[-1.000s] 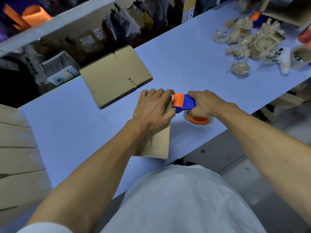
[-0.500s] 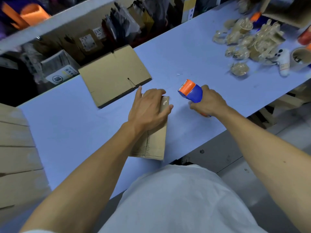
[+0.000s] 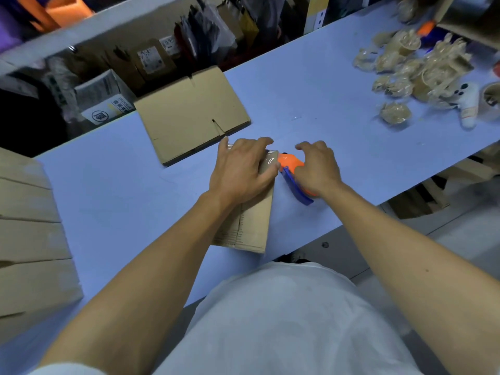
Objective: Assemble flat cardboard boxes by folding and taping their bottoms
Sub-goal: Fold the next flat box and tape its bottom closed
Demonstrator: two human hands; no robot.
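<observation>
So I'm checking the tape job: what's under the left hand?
The left hand presses on a small cardboard box; glossy tape shows at its fingertips. The seam beneath the palm is covered.

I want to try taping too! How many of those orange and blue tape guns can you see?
1 clearly: the tape gun under the right hand, beside the small box pressed by the left hand. An orange bit at the far right might belong to another.
</observation>
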